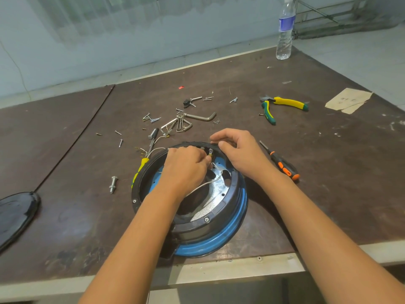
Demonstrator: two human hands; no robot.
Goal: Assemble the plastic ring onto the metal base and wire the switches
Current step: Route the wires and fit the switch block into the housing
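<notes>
A black plastic ring sits on a blue metal base near the table's front edge; a shiny metal plate shows inside. My left hand reaches into the ring and pinches a white wire by its terminal at the switches on the far rim. My right hand grips that far rim beside the switches. More white wires with brass terminals trail out on the left.
Loose screws, hex keys and a bolt lie behind and left of the ring. An orange-black screwdriver lies right, green-yellow pliers farther back, a water bottle at the far edge, a black cover at left.
</notes>
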